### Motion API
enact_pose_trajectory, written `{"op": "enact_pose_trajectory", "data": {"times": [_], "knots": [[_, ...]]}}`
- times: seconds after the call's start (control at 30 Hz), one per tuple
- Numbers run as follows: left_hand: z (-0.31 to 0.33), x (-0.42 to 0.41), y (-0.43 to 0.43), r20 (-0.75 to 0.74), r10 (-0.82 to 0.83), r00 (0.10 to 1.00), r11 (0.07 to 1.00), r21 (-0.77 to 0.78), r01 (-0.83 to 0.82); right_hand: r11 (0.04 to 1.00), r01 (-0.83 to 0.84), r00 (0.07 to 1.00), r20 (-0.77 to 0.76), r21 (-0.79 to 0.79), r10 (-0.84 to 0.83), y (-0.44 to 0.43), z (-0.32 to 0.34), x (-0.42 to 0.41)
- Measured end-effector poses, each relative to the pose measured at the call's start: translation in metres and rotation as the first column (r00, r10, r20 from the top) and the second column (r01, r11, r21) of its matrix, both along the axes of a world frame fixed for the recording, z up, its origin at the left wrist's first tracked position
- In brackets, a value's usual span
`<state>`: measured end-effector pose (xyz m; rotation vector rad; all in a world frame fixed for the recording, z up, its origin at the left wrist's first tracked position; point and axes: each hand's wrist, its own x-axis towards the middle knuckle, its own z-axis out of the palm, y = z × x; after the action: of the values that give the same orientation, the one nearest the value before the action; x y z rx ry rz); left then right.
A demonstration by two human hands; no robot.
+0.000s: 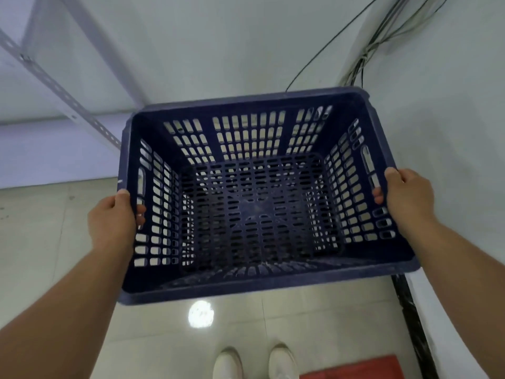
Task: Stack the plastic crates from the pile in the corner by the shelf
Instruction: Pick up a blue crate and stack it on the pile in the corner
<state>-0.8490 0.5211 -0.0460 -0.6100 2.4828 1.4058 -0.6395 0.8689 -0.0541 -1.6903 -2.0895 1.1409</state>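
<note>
Pale glossy floor tiles (68, 255) fill the near ground, with a bright lamp reflection just ahead of the person's 2 white shoes (254, 362) and a red object (352, 367) at the bottom edge, just to the right of them; what it is cannot be told.

Above the shoes, both bare forearms reach forward and hold 1 dark blue crate (259, 192) off the floor, open side up and empty. The left hand (113, 222) grips its left end wall and the right hand (408, 198) its right end wall, each with the thumb over the rim and fingertips hooked through the handle slot. So the crate lies straight ahead, between the hands, its long axis running left to right across the body; neither hand looks clearly nearer the corner.

Beyond it, a white slotted shelf upright (62, 102) slants along the left, and loose cables (363, 53) run down the wall on the right. A dark shape seems to show through the crate's perforated bottom, possibly another crate beneath. If so, lowering calls for squaring all 4 corners first.
</note>
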Motion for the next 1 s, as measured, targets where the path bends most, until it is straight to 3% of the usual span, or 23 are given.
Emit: {"op": "enact_pose_trajectory", "data": {"times": [0.2, 0.53, 0.77, 1.0], "knots": [[0.003, 0.006, -0.009, 0.023, -0.02, 1.0, 1.0, -0.012, 0.02, 0.998, 0.02, 1.0, -0.004, -0.056, -0.02, -0.003, 0.0, 0.005], [-0.013, 0.002, -0.013, -0.047, 0.022, 0.999, 1.0, 0.006, -0.022, 0.999, 0.013, 1.0, 0.007, 0.051, -0.014, -0.003, -0.01, 0.002], [-0.017, 0.004, -0.015, -0.054, -0.064, 0.996, 0.996, -0.058, 0.061, 0.995, -0.044, 0.997, 0.061, 0.086, 0.039, -0.002, -0.012, 0.0], [-0.015, 0.002, -0.017, -0.043, -0.052, 0.998, 0.998, 0.021, 0.053, 0.996, -0.054, 0.998, 0.014, 0.068, 0.053, 0.0, -0.011, 0.002]]}}
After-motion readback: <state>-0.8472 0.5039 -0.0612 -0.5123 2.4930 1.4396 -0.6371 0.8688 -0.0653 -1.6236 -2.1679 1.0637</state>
